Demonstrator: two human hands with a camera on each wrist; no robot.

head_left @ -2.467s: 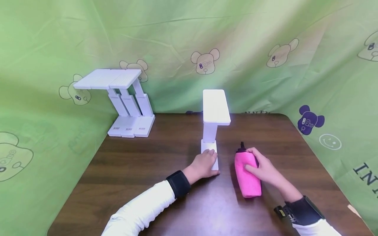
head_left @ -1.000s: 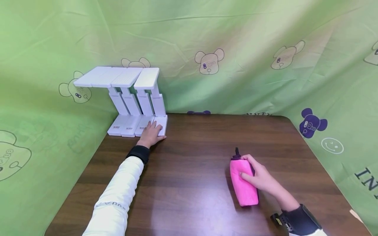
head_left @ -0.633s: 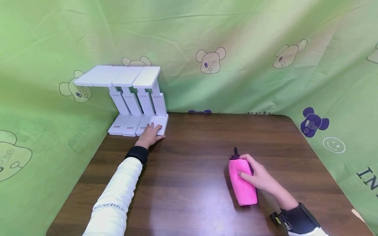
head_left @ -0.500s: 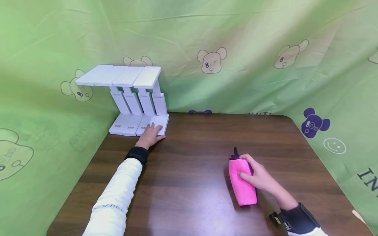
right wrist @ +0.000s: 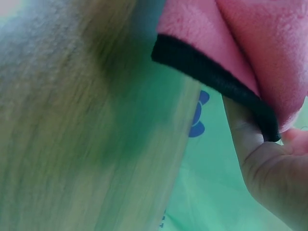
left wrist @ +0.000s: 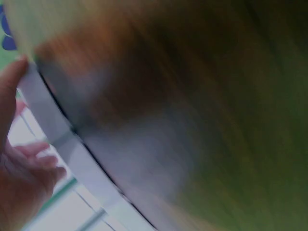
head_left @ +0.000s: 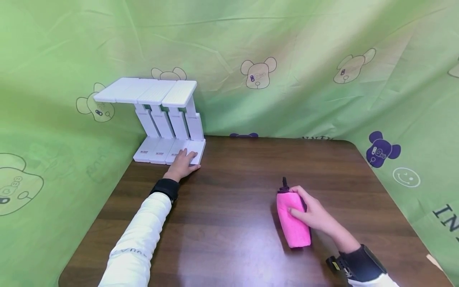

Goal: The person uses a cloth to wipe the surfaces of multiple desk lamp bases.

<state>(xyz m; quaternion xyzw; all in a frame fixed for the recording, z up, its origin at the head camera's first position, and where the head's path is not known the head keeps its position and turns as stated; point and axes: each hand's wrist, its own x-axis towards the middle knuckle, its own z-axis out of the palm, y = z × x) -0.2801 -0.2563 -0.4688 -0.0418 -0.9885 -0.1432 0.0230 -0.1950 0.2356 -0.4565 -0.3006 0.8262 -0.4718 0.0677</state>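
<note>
At the back left, a white desk lamp (head_left: pixel 180 94) stands upright at the right end of a row of similar lamps. My left hand (head_left: pixel 181 164) grips its flat base (head_left: pixel 197 150), with the fingers over the top and the thumb at the front right corner. In the left wrist view the thumb (left wrist: pixel 9 89) lies along the white edge. On the right, my right hand (head_left: pixel 311 211) holds a pink fleecy bundle (head_left: pixel 291 223) with black trim and a short black loop at its top. Its fold and black border (right wrist: pixel 207 67) show in the right wrist view.
Three more white lamps (head_left: pixel 123 88) stand side by side to the left of the held one, heads and bases lined up. The dark wooden table (head_left: pixel 229 191) has a green curtain (head_left: pixel 215 48) with bear prints behind and beside it.
My left hand has carried the lamp from mid-table to the back left row, then closed the gap between its head and the neighbouring lamp. The pink bundle has shifted slightly left.
</note>
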